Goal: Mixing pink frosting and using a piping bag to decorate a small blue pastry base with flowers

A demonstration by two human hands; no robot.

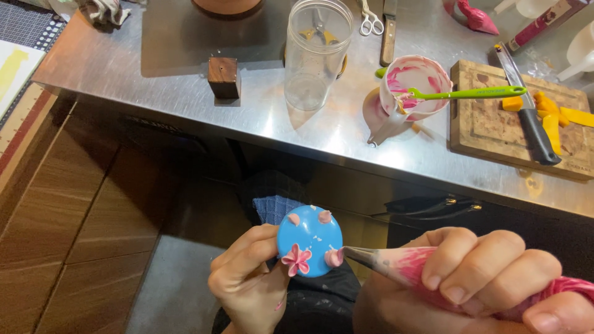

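1. Left hand (247, 281) — grip clenched on the blue disc (309, 238), fingers wrapped at its left edge and underside; the disc is held below the edge of the worktop (185, 93), over the person's lap, face tilted up to the camera.
2. Disc face carries one finished pink flower (296, 259) at lower left, touching the left thumb side, and two small pink petals (325, 216) near the top rim, plus a few tiny white specks between.
3. Right hand (489, 278) — grip clenched around the piping bag (421, 269), filled with streaked pink and white cream; fingers curl over the bag's body, thumb at the lower right.
4. Metal nozzle (365, 255) of the bag points left and touches the disc's right rim, where a fresh pink blob (335, 256) sits.
5. On the worktop, well apart from the hands: a clear plastic jar (315, 52), a small wooden block (223, 77), and a cup smeared with pink cream (414, 86) with a green spatula (470, 93) resting across it.
6. Right of the cup — a wooden cutting board (495, 130) bearing a black-handled knife (526, 114) and yellow-orange pieces (554, 117).
7. Far edge: scissors (370, 21) and a wooden-handled tool (388, 31) lie side by side.
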